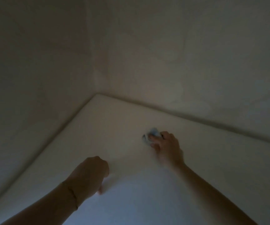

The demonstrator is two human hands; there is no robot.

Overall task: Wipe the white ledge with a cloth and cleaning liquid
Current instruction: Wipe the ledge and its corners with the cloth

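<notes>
Wiping, head view: right hand (pixel 166 147) grips a small bunched bluish cloth (pixel 152 135) on the white ledge (pixel 114 125), centre-right of frame. Best pressed flat and swept toward the corner. Left hand (pixel 90 172), lower centre, rests on the ledge, fingers curled round nothing visible. Walls (pixel 163 54) hem the corner; the light is dim.

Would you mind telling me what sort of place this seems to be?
Probably a dim indoor corner, though which room is unclear: two plain walls meet above a white ledge, where the right hand holds a cloth.
</notes>
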